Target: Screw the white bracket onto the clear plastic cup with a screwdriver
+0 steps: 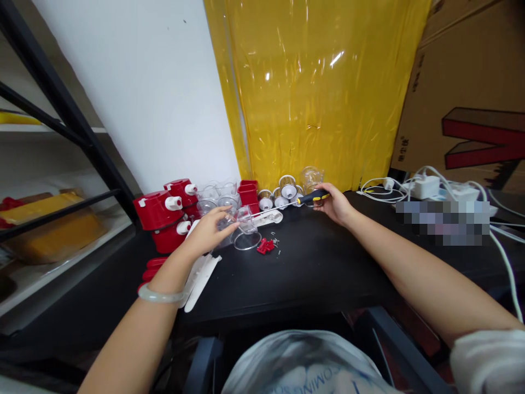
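Note:
My right hand (335,204) is closed round the yellow-and-black handle of a screwdriver (309,197). Its long shaft points left, and the tip reaches a clear plastic container (246,238). My left hand (210,231) grips that container from the left, thumb and fingers on its side; the hand hides part of it. Just right of the container, small red plastic pieces (266,245) lie on the black table beside several loose screws (276,238). A white plastic part (268,217) lies under the screwdriver's shaft.
Red housings with white knobs (158,212) are stacked at the left. Along the back stand more clear containers (225,189), red bins (248,192) and white-faced round parts (288,190). White strips (203,282) lie near my left forearm. Cables and white adapters (426,187) are at the right.

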A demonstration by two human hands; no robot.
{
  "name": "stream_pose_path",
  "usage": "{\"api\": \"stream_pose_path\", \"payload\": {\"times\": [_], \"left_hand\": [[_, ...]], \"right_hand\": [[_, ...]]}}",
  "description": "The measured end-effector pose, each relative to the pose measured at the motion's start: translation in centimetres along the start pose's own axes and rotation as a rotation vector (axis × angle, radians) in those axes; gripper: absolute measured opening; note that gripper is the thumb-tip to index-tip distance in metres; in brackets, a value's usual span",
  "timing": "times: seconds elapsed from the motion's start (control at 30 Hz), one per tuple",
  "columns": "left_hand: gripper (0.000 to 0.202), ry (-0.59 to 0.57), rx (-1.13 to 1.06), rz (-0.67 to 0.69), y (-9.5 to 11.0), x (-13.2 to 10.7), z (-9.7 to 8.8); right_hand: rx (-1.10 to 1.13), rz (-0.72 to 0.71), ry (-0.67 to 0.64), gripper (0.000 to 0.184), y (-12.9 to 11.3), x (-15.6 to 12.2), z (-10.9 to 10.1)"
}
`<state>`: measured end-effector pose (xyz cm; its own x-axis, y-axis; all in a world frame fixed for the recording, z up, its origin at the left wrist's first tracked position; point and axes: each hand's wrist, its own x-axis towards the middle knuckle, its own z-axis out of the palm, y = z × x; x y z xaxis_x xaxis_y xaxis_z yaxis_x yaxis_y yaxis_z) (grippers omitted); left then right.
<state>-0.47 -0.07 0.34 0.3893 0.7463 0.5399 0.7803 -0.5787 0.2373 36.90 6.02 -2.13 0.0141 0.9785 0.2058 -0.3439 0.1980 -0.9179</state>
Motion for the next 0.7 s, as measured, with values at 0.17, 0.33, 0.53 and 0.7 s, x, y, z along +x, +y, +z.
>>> {"api": "stream_pose_path", "payload": {"times": [0.17, 0.33, 0.53, 0.7], "left_hand": [[0.048, 0.01, -0.003, 0.0, 0.14, -0.05, -0.04], [0.047, 0.016, -0.018, 0.006, 0.23, 0.0, -0.06], [0.048, 0.006, -0.006, 0.005, 0.13, 0.02, -0.08], [0.051, -0.004, 0.0, -0.001, 0.18, 0.02, -0.26]], "right_hand": [[-0.138, -0.047, 0.053, 0.044, 0.67, 0.77, -0.18], [-0.164, -0.012, 0.075, 0.038, 0.66, 0.77, -0.2], [-0.157, -0.008, 0.093, 0.035, 0.53, 0.77, -0.11], [-0.171, -0.013, 0.111, 0.035, 0.53, 0.85, -0.16]]}}
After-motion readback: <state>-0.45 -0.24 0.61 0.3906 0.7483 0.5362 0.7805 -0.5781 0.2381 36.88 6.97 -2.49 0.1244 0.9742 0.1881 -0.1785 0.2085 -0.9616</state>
